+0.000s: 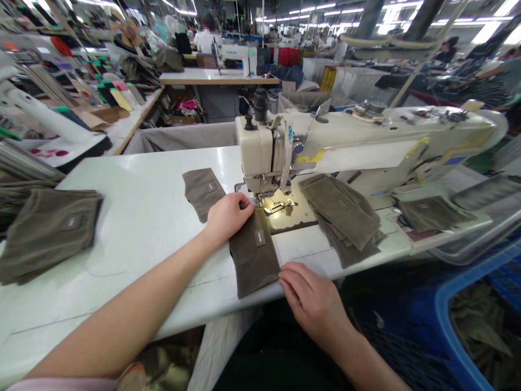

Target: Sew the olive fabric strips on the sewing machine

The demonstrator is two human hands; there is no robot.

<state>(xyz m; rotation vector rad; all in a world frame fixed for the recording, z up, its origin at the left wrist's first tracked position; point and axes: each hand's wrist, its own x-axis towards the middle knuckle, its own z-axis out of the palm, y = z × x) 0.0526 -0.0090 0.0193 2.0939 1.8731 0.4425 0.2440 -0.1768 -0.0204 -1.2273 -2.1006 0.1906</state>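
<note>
A brown fabric piece [253, 266] with a small dark label lies on the table, its far end by the needle of the sewing machine [260, 157]. My left hand [230, 214] is closed at the piece's far left corner, close to the presser foot; what its fingertips pinch is partly hidden. With thumb and fingers together, my right hand [311, 296] pinches the near right edge of the same piece. Beyond my left hand is another labelled fabric piece [202, 190]. Right of the needle plate [280, 214] rests a stack of fabric pieces [344, 209].
A larger pile of labelled brown pieces [57, 231] sits at the table's left. More fabric [433, 212] lies under the machine arm at right. A blue crate [443, 309] holding brown fabric stands at lower right. Behind are another sewing table [220, 79] and a person in white [207, 41].
</note>
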